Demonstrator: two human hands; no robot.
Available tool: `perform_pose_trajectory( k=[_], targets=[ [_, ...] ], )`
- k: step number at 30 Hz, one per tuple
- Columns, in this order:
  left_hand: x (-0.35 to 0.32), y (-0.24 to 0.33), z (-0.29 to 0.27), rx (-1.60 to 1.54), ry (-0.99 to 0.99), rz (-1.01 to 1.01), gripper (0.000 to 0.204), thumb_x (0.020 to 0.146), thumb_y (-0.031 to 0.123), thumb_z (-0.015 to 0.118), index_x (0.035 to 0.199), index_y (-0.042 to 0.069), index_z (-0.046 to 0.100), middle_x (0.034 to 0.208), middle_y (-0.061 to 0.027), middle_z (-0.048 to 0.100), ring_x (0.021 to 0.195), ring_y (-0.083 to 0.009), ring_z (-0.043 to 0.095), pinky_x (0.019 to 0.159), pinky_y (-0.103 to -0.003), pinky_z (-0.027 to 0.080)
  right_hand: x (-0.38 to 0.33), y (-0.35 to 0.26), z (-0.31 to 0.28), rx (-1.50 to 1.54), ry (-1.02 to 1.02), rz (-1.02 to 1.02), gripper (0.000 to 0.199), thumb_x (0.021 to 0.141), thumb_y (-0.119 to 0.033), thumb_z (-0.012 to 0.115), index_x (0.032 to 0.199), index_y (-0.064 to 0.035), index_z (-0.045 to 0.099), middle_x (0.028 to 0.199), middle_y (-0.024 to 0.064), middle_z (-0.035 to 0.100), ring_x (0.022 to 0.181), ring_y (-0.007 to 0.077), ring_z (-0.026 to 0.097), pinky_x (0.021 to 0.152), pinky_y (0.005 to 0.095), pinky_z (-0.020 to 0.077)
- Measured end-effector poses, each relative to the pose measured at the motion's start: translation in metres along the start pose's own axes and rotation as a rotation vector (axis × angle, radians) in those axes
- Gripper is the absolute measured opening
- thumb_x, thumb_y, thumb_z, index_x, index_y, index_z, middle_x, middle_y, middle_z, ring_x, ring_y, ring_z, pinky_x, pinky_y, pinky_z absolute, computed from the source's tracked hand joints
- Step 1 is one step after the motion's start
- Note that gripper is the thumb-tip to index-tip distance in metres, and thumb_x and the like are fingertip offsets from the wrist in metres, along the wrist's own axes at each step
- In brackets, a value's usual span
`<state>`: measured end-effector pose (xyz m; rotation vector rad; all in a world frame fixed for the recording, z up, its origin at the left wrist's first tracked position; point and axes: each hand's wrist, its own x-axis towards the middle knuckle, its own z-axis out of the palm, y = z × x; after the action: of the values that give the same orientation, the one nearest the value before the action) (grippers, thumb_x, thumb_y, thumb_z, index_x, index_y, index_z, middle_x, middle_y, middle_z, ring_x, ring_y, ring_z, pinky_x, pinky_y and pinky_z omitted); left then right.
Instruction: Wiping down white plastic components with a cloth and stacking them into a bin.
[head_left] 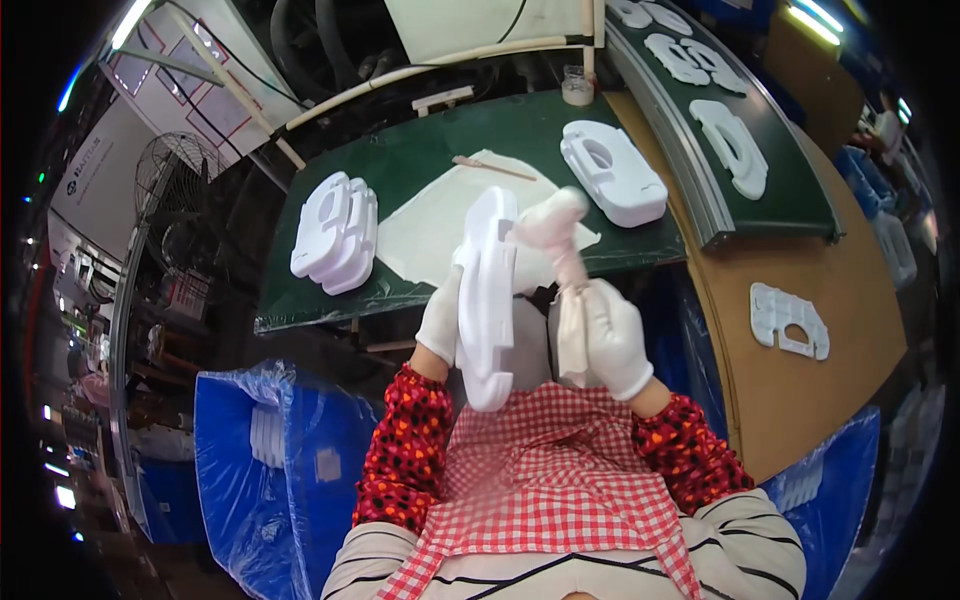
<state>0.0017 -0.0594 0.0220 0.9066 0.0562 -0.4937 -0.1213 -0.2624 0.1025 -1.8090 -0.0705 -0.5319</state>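
Observation:
My left hand (440, 322), in a white glove, grips a white moulded plastic part (487, 300) by its left side. The part stands on edge, its narrow side toward me, above my lap. In my gloved right hand (617, 338) is a cloth-wrapped hammer-like tool (552, 228). Its rounded head is up, touching or very close to the part's right edge; I cannot tell which. Loose cloth hangs below my right fingers. Past my hands, a pale sheet (412, 222) lies on the green table (400, 150), with a thin brown stick (495, 167) on it.
Similar white parts stand in a left stack (335, 235) and a right stack (615, 175). A jar (578, 87) sits at the back. To the right runs a green conveyor (790, 190) carrying parts, beside cardboard (800, 400). Plastic-lined blue bins (240, 480) flank me.

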Motion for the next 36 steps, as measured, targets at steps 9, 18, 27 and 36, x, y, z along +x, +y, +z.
perform_pose_trajectory(
  k=[9, 18, 27, 36],
  targets=[
    [-0.014, -0.001, 0.004, -0.090, -0.036, 0.000, 0.046, 0.099, 0.038, 0.043, 0.124, 0.001, 0.053, 0.104, -0.0077, 0.064, 0.089, -0.0156, 0.063, 0.078, -0.028, 0.052, -0.007, 0.024, 0.018, -0.092, -0.122, 0.057, 0.026, 0.097, -0.017, 0.042, 0.094, 0.0030, 0.058, 0.074, 0.0115, 0.059, 0.070, 0.0203, 0.060, 0.064, 0.0320, 0.0468],
    [-0.017, -0.004, -0.011, 0.034, -0.048, 0.037, 0.041, 0.100, 0.032, 0.041, 0.121, -0.002, 0.053, 0.104, -0.0075, 0.063, 0.090, -0.0141, 0.060, 0.079, -0.029, 0.051, 0.033, 0.039, 0.029, -0.193, -0.062, -0.024, 0.029, 0.097, -0.022, 0.042, 0.093, 0.0003, 0.059, 0.078, 0.0228, 0.061, 0.073, 0.0382, 0.061, 0.062, 0.0392, 0.0467],
    [-0.041, 0.012, -0.022, 0.812, 0.284, 0.356, 0.032, 0.095, 0.028, 0.048, 0.104, -0.003, 0.057, 0.096, -0.0204, 0.062, 0.088, -0.0289, 0.062, 0.072, -0.034, 0.048, 0.126, 0.107, 0.056, -0.605, -0.149, -0.012, 0.036, 0.095, -0.029, 0.035, 0.102, -0.0023, 0.058, 0.090, 0.0225, 0.065, 0.082, 0.0439, 0.062, 0.073, 0.0519, 0.0466],
    [-0.088, 0.055, 0.039, 1.568, -0.036, 1.153, 0.046, 0.060, 0.014, 0.078, 0.098, 0.005, 0.053, 0.101, -0.0107, 0.063, 0.091, -0.0326, 0.059, 0.079, -0.040, 0.047, 0.102, 0.077, 0.013, 0.277, -0.595, 0.042, 0.057, 0.093, -0.048, 0.042, 0.127, -0.0030, 0.049, 0.109, 0.0143, 0.063, 0.097, 0.0261, 0.061, 0.084, 0.0351, 0.0474]
  ],
)
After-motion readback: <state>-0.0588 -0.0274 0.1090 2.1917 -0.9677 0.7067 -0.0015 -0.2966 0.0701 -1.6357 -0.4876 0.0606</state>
